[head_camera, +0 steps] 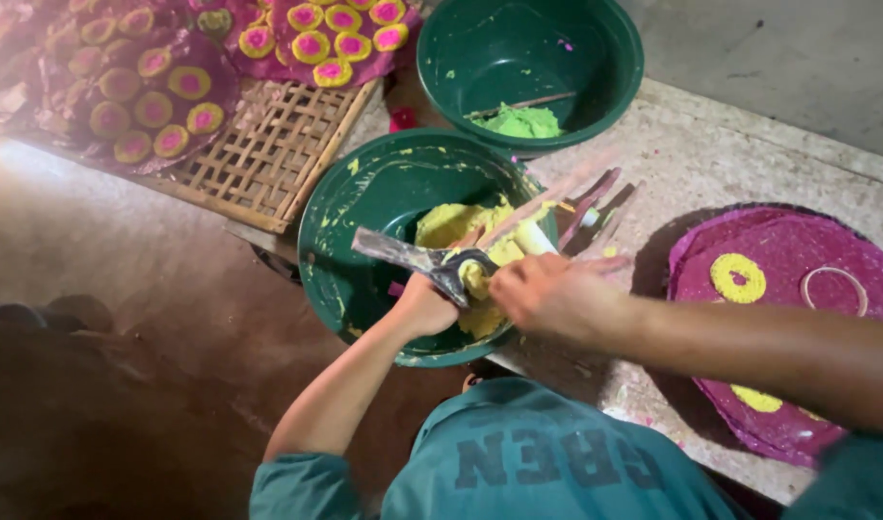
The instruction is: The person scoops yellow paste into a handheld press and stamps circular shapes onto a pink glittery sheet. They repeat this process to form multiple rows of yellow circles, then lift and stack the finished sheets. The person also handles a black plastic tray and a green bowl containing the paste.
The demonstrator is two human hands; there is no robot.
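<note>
the left hand reaches in from six o'clock and its grip is closed around the handle end of a flat metal scraper, whose blade points toward nine o'clock across the near green basin. the right hand comes in from three o'clock, fingers curled tight on a lump of yellow paste right at the scraper's handle, touching it. more of the paste lies heaped in the basin, from its middle toward five o'clock, and smears of it ring the rim. a pale tube and a few thin sticks lean out of the basin toward one o'clock. beyond, at twelve o'clock, a second green basin holds a small mound of green paste. at three o'clock a purple mat on the worktop carries a yellow ring and a thin pale hoop; at ten o'clock a woven tray lies partly under sheets of yellow-and-pink discs. the step in hand looks like pulling paste off the blade into the fingers. the next move seems to call for a steady blade and a clean pinch, so the soft lump comes away whole.
</note>
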